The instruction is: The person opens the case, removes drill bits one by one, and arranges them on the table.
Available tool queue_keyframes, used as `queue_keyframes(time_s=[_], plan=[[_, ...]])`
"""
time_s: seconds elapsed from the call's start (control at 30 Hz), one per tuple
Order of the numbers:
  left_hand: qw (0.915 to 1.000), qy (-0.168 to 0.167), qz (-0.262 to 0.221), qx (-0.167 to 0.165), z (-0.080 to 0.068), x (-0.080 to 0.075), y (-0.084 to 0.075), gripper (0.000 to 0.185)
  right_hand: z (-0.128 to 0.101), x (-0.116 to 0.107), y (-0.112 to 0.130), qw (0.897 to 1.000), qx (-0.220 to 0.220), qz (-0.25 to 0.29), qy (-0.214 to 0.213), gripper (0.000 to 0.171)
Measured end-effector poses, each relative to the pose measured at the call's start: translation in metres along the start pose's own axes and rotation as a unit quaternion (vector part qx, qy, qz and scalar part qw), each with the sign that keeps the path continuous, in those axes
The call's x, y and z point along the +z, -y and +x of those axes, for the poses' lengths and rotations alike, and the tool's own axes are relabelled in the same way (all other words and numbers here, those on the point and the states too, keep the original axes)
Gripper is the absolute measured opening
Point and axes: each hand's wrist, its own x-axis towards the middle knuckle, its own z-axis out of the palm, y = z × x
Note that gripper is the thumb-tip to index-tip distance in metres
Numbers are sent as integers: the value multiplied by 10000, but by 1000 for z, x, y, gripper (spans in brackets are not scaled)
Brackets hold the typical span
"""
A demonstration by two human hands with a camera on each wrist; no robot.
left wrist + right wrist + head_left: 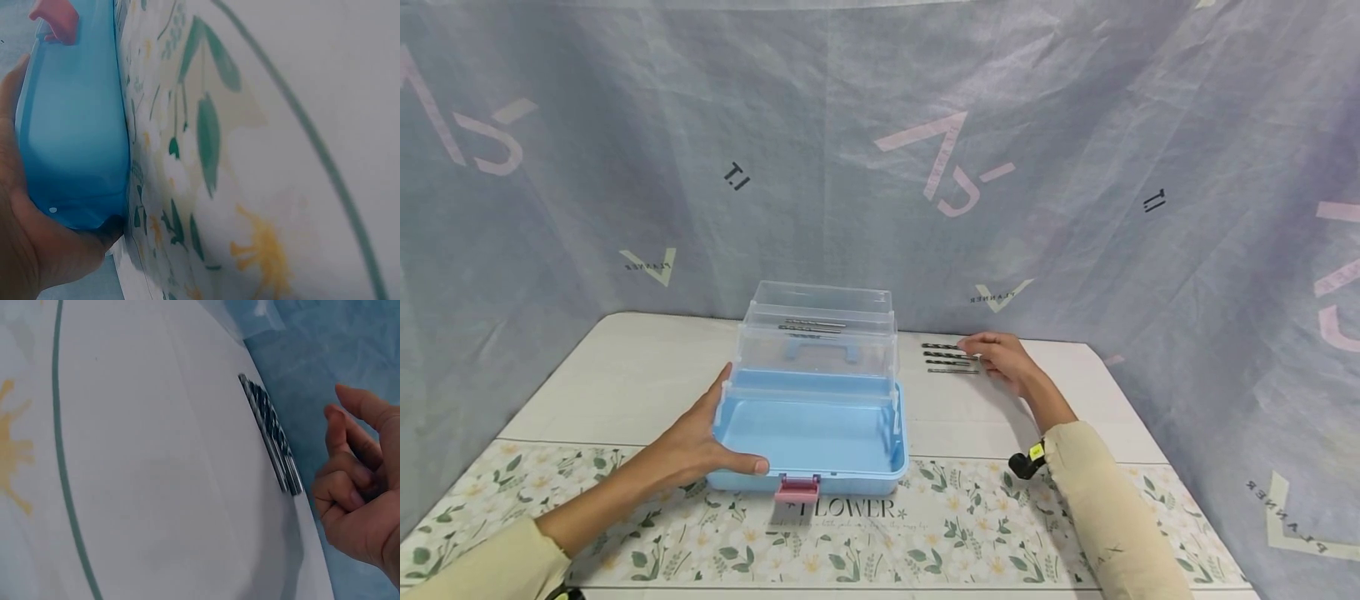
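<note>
A light blue plastic box (850, 480) stands open in the middle of the table, with a pink latch (797, 489) at its front. Its clear upper tray (820, 350) is swung back and holds a few drill bits (811, 327). My left hand (703, 442) grips the box's front left corner, thumb along the front wall; the left wrist view shows the palm (31, 250) against the blue box (75, 137). Several drill bits (950, 358) lie in a row to the right of the box. My right hand (1003, 360) hovers at their right ends, fingers loosely curled (350, 487) beside the drill bits (272, 431), holding nothing.
The white table carries a floral mat (962, 533) along its front edge. A blue-grey cloth backdrop (1075, 167) closes off the back and both sides. Bare tabletop (625, 375) lies to the left of the box.
</note>
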Motion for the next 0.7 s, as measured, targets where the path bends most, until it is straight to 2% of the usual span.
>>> queue_keyframes(time_s=[0.33,0.7], plan=[[10000,2,-2,-11,0,0,0,169,4,24,15,9989,-479,-7,-1,45],[10000,-26,68,46,0,0,1,169,8,50,40,9966,-811,-96,-58,31]])
